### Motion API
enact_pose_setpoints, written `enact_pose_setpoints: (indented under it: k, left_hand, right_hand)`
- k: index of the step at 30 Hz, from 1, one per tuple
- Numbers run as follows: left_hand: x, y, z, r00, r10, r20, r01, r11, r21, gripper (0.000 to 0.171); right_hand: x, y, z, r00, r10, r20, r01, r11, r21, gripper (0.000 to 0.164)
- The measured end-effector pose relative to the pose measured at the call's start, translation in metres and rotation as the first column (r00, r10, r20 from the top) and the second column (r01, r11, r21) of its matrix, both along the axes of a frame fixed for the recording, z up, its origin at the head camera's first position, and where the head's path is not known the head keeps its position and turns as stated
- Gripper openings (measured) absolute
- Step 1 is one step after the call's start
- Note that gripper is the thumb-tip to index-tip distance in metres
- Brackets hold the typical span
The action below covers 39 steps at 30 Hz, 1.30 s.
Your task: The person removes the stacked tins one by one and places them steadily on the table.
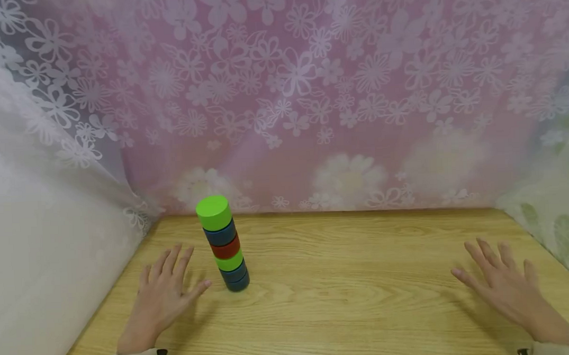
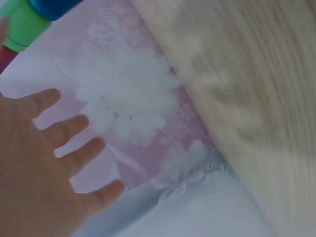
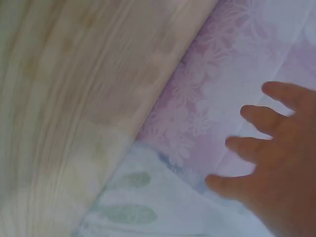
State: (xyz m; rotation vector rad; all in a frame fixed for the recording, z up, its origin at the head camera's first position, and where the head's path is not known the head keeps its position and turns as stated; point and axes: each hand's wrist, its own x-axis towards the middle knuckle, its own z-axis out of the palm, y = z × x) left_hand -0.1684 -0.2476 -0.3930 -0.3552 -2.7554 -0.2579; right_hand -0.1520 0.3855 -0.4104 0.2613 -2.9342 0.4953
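A tall stack of round blocks [image 1: 226, 248] stands upright left of centre on the wooden table. From the top its colours run green, blue, red, green, then blue at the bottom. My left hand [image 1: 163, 291] is just left of the stack, fingers spread and thumb pointing toward it, with a gap between. Part of the stack, a green block [image 2: 27, 23] beside a blue one, shows in the left wrist view's upper corner. Far off on the right side, my right hand [image 1: 503, 282] has its fingers spread and holds nothing.
The wooden table [image 1: 346, 280] reaches back to a pink floral curtain [image 1: 310, 118]. A white curtain [image 1: 38, 220] hangs along the left edge, and a pale leaf-patterned one [image 1: 544, 219] borders the right.
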Motion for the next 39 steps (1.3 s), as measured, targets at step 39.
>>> enact_pose_setpoints:
  k: [39]
  left_hand:
    - [-0.016,0.037,0.007,0.969,-0.119,-0.218,0.24,0.678,0.695,0.055]
  right_hand:
    - [-0.036,-0.114,0.057,0.925,0.052,-0.376,-0.252,0.823,-0.508,0.03]
